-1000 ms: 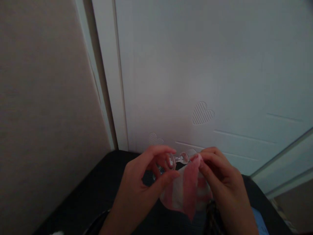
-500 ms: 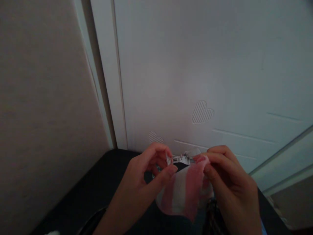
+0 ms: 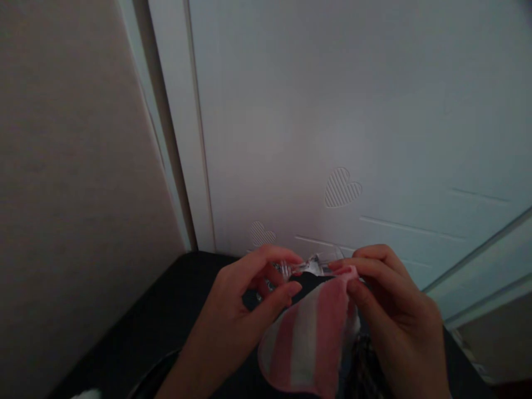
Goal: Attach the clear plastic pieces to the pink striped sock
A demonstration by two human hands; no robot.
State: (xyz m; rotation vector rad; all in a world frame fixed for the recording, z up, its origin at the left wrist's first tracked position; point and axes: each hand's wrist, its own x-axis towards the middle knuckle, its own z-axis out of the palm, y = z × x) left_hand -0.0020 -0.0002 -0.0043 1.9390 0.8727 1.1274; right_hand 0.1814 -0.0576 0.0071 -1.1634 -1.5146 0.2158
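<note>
My left hand is curled round the left end of a clear, shiny piece, its index finger bent over it and its thumb a little apart below. What kind of thing the clear piece is, I cannot make out. My right hand is closed, pinching the top corner of a pink-and-white striped cloth between thumb and fingers, with fingertips at the clear piece's right end. The cloth hangs down between both hands. Part of the clear piece is hidden behind my fingers.
A black surface lies beneath my hands. Behind it stands a white panel with embossed hearts and lines, and a beige wall rises on the left. Something white shows at the bottom left edge.
The striped cloth hangs lower and flatter, showing more of its stripes. My left index finger reaches further right over the clear piece. The right hand has barely moved.
</note>
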